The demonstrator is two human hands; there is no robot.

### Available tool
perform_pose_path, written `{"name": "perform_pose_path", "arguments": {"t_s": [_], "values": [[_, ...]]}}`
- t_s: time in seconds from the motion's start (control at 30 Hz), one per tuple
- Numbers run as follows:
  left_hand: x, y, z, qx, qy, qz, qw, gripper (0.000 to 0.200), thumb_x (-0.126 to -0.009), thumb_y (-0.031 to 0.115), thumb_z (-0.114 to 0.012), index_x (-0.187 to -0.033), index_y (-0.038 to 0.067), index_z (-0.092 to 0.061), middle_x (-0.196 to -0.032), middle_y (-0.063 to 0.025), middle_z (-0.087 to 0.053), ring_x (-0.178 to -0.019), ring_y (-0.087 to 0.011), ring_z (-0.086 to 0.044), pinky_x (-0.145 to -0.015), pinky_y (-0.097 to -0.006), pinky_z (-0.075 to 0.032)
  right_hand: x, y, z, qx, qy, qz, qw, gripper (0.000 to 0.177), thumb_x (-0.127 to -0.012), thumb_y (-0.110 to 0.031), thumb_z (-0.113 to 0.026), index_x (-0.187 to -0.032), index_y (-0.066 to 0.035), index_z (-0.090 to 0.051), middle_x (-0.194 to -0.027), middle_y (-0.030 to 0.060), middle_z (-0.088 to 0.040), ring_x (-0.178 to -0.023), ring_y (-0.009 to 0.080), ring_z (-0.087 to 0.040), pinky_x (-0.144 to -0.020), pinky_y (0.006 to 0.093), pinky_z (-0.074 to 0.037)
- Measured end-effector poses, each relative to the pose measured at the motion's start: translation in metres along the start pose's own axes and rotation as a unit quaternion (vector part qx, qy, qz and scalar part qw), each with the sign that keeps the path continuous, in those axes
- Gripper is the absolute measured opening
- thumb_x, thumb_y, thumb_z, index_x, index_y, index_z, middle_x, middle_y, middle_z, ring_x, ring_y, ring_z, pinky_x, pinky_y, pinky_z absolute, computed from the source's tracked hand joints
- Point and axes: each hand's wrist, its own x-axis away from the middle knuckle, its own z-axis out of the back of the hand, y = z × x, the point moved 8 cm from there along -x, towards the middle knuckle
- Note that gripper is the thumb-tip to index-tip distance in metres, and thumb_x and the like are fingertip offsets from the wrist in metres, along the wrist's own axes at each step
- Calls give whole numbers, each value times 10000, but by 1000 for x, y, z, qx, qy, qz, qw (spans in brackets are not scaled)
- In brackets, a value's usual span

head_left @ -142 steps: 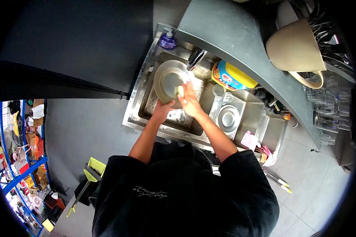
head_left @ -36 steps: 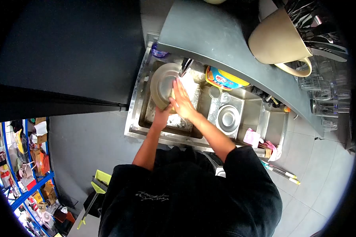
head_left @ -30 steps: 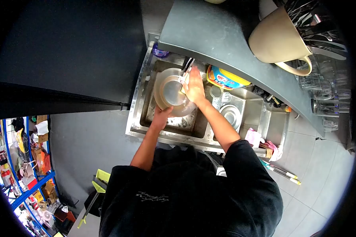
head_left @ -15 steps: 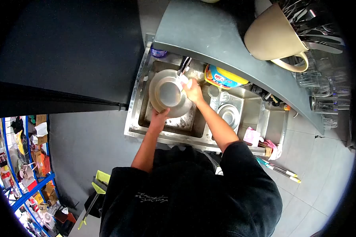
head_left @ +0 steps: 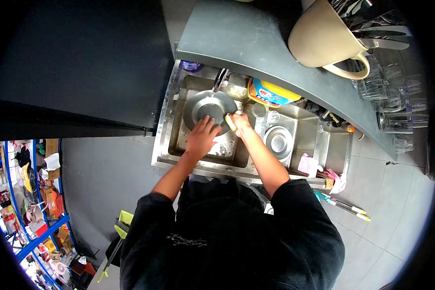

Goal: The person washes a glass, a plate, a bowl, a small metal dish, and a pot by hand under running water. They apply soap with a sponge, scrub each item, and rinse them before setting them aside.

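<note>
A wide-rimmed metal bowl [head_left: 194, 107] is in the left basin of the steel sink [head_left: 162, 154], below the faucet [head_left: 220, 79]. My left hand [head_left: 201, 139] lies over the bowl's near side with its fingers spread. My right hand [head_left: 241, 125] is closed on a yellow sponge [head_left: 230, 122] at the bowl's right rim; whether its fingers also grip the rim is hidden. To the right of that hand, a smaller metal bowl [head_left: 278, 142] rests on the sink's middle ledge, near a clear glass [head_left: 259, 110].
A yellow-and-blue detergent container [head_left: 270, 93] stands behind the sink, and a purple bottle [head_left: 191, 65] at its back left corner. A grey shelf [head_left: 237, 38] overhangs the back, bearing a large cream mug [head_left: 321, 36] of cutlery and several glasses [head_left: 396, 121]. Pink cloths [head_left: 308, 164] hang at the front right.
My left hand has let go of the bowl's near rim and opened over it. My right hand has slid down along the right rim with the sponge. The bowl now sits lower and flatter.
</note>
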Motion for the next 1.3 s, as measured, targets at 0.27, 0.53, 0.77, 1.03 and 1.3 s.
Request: {"name": "perform_pose_path", "arguments": {"t_s": [0.27, 0.53, 0.77, 1.03, 1.3], "values": [[-13, -61, -19, 169, 89, 127, 973, 176, -930, 198, -577, -1025, 95, -684, -862, -145, -712, -794, -349, -690, -729, -395, -550, 54, -48, -30, -107, -185, -9, 977, 336, -1025, -325, -486, -1167, -24, -535, -1033, 122, -640, -857, 237, -662, -743, 369, -570], [1, -96, -34, 592, 306, 356, 655, 315, -995, 179, -567, -1245, -14, -581, -1118, -59, -654, -990, -132, -558, -875, -288, -440, 115, -62, -107, 257, -105, 464, 841, 416, -980, -219, -551, -1332, -8, -486, -1381, 191, -492, -1301, 311, -454, -1123, 441, -307], [38, -93, -68, 631, 311, 545, 456, 306, -968, 279, -614, -1155, 36, -607, -1050, -32, -651, -929, -150, -585, -865, -293, -450, 33, -88, -114, 470, -94, 498, 723, 492, -993, -340, -458, -1306, 38, -499, -1357, 260, -506, -1270, 432, -457, -1127, 477, -302], [27, -91, -86, 709, 277, 510, 401, 479, -958, 350, -617, -1307, 40, -516, -1185, -121, -610, -1105, -243, -559, -941, -351, -447, 126, -51, -138, 472, -123, 538, 688, 592, -949, -259, -535, -1455, -3, -364, -1527, 202, -329, -1426, 387, -281, -1163, 490, -230], [34, -98, -62, 756, 327, 443, 354, 456, -931, 344, -658, -1224, 19, -530, -1181, -141, -612, -1047, -271, -603, -856, -434, -512, 40, -68, -89, 465, -88, 485, 735, 544, -992, -289, -444, -1413, 52, -385, -1335, 278, -506, -1252, 415, -480, -1076, 434, -360]]}}
